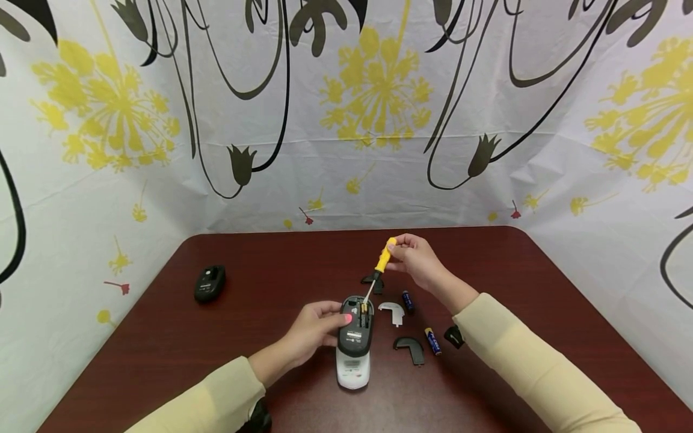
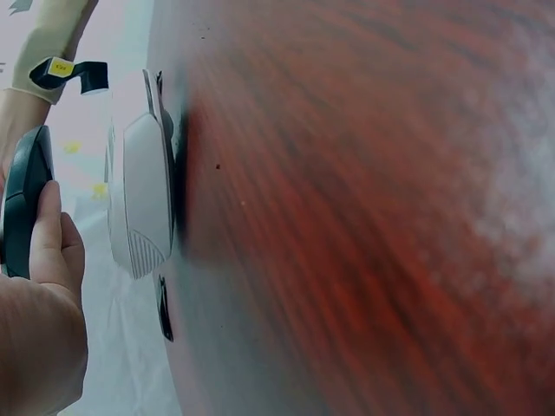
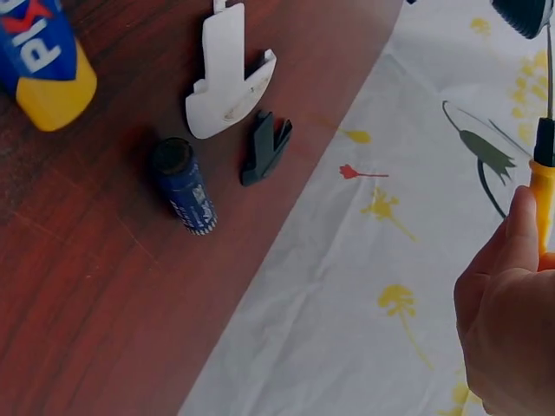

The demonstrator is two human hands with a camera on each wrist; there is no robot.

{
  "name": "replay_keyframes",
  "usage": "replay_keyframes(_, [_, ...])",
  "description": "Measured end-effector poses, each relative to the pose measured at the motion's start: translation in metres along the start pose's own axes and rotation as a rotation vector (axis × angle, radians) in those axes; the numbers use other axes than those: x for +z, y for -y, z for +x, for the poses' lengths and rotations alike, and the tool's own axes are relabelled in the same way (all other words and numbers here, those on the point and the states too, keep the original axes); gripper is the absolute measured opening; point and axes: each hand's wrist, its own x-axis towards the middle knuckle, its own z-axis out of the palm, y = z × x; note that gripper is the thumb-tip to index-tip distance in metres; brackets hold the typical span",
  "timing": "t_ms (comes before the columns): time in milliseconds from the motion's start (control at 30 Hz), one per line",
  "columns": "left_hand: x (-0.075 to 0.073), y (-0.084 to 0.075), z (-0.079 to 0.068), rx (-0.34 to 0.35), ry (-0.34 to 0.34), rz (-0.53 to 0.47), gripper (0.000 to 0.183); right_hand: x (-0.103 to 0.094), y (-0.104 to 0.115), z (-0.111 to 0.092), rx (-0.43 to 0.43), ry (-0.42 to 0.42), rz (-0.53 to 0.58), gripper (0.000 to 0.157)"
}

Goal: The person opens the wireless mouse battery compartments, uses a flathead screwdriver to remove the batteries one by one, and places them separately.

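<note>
In the head view, my left hand [image 1: 303, 332] holds a black computer mouse [image 1: 354, 341] with its underside up and its battery compartment uncovered. The thumb presses on its side edge. My right hand [image 1: 422, 261] grips a yellow-handled screwdriver [image 1: 384, 258], which slants down so that its tip reaches the compartment. Whether the tip touches anything inside is too small to tell. Just below the black mouse, partly covered by it, a white mouse [image 1: 353, 371] lies on the table. The left wrist view shows the black mouse [image 2: 24, 204] raised above the table, apart from the white mouse [image 2: 143, 186].
Right of the mice lie a white cover [image 1: 397, 313], a dark cover [image 1: 416, 353], another dark cover [image 1: 378, 287] and two blue batteries, one farther back [image 1: 408, 302] and one nearer [image 1: 432, 341]. Another black mouse [image 1: 209, 284] sits at the table's left. Patterned cloth hangs behind the table.
</note>
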Motion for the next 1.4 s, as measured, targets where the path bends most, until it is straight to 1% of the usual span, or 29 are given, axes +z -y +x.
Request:
replay_keyframes(200, [0.002,0.001,0.0,0.0,0.004,0.009,0.041,-0.002,-0.007,0.005,0.077,-0.01,0.024,0.016])
replay_keyframes(400, [0.002,0.0,0.0,0.004,0.008,0.018,0.041,-0.002,-0.01,0.009,0.119,-0.024,0.042,0.014])
replay_keyframes(633, [0.003,-0.002,-0.002,-0.012,0.033,0.02,0.041,-0.003,-0.016,0.01,0.175,-0.011,0.055,0.018])
replay_keyframes(800, [0.003,-0.001,-0.002,-0.01,0.042,0.016,0.041,-0.003,-0.019,0.011,0.205,0.004,0.065,0.018])
replay_keyframes(967, [0.004,0.0,-0.002,-0.004,0.045,0.014,0.041,-0.003,-0.023,0.013,0.222,0.012,0.058,0.022])
replay_keyframes(1200, [0.004,0.001,-0.001,0.002,0.049,0.017,0.041,-0.003,-0.027,0.014,0.237,0.024,0.058,0.034])
replay_keyframes(1400, [0.005,0.0,-0.001,-0.001,0.051,0.011,0.041,-0.002,-0.029,0.014,0.257,0.026,0.063,0.041])
